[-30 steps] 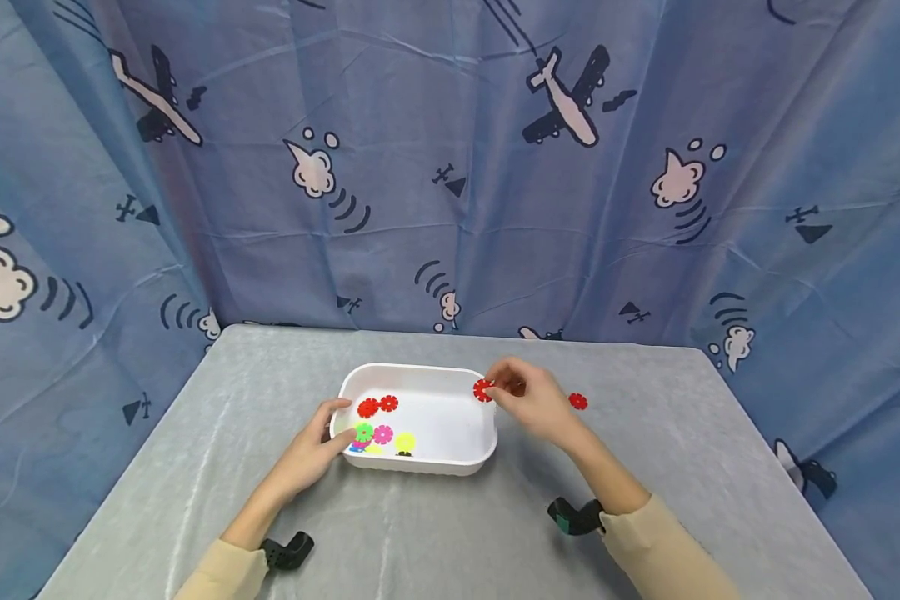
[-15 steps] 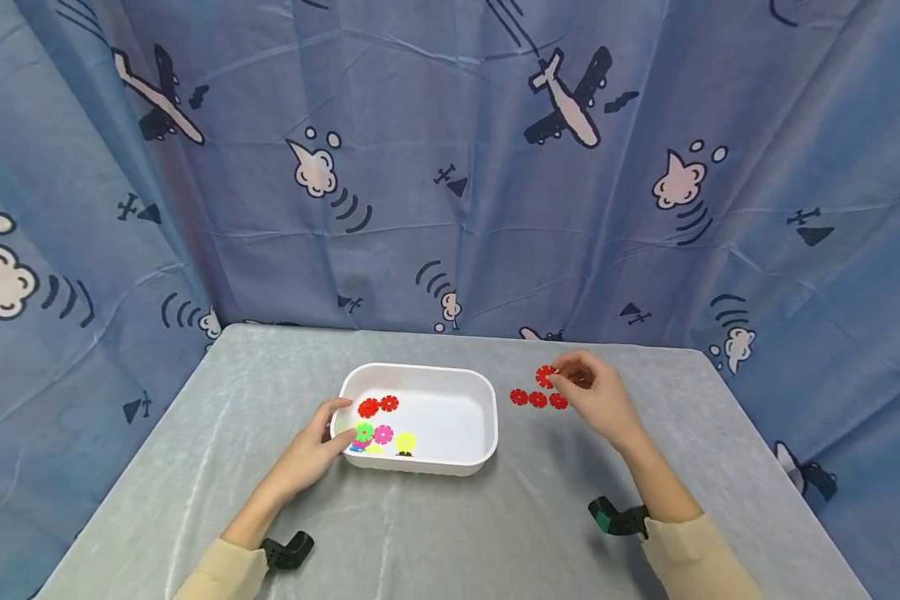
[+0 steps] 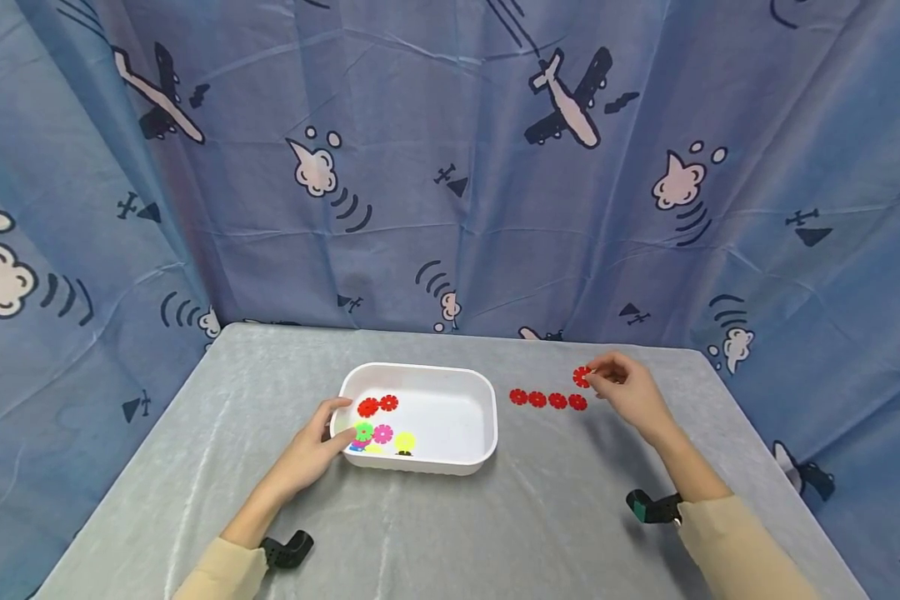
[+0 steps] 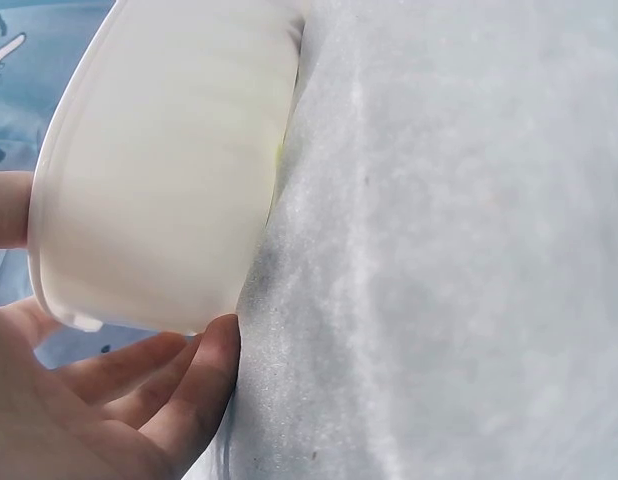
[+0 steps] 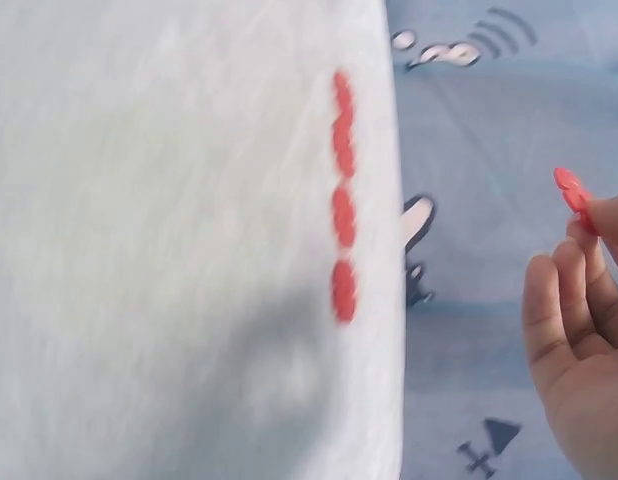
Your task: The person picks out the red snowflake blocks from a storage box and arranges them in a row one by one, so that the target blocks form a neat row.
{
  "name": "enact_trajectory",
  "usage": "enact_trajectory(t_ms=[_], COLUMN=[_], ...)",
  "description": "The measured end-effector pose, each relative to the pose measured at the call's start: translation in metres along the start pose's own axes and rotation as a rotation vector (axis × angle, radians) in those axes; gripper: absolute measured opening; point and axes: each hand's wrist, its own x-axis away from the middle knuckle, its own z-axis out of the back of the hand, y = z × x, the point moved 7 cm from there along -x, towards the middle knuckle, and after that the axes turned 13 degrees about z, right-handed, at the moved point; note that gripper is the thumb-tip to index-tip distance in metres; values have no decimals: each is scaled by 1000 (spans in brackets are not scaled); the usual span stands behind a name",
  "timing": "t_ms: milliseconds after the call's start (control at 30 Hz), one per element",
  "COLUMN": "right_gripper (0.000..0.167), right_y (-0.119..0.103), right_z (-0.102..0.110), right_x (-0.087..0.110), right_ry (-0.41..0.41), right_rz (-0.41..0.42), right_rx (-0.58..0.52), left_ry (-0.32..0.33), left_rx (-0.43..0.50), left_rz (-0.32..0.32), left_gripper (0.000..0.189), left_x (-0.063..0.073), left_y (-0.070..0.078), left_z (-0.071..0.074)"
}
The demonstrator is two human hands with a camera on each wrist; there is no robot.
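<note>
My right hand [image 3: 630, 393] pinches a red notched disc, like a snowflake building piece [image 3: 582, 377], between thumb and fingertips; the right wrist view shows this red disc [image 5: 571, 198] nearly edge-on. Just in front of it, several red discs [image 3: 537, 400] lie in a row on the grey cloth. With its thumb over the rim and fingers against the outside, my left hand [image 3: 311, 450] holds the left end of a white plastic tray [image 3: 450, 468]. Red discs [image 3: 368, 407] lie in the tray's left part, near a green disc [image 3: 364, 432], a pink disc [image 3: 383, 434] and a yellow disc [image 3: 405, 442].
Grey cloth [image 3: 435, 533] covers the table, whose back edge meets a blue curtain [image 3: 390, 250] printed with planes and clouds. Each wrist carries a black camera mount, the left mount [image 3: 288, 551] and the right mount [image 3: 652, 507].
From over the tray's right rim, my right hand has moved right with the red disc, past the row's right end. The row, partly hidden before, now shows fully. My left hand and the tray stay put.
</note>
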Motion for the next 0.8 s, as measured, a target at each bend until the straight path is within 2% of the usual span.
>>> enact_trajectory(t_ms=[367, 600, 800], right_gripper=[31, 30, 26], right_y=[48, 76, 89], right_z=[4, -3, -8], right_x=[7, 15, 18], right_ry=[-35, -48, -66], right_rz=[-150, -229, -248], right_rx=[-55, 11, 94], left_ry=[2, 4, -1], left_rx=[11, 11, 16], left_rz=[-3, 8, 5], left_gripper=[51, 51, 52], left_x=[1, 1, 1], left_y=[0, 0, 1], left_z=[0, 0, 0])
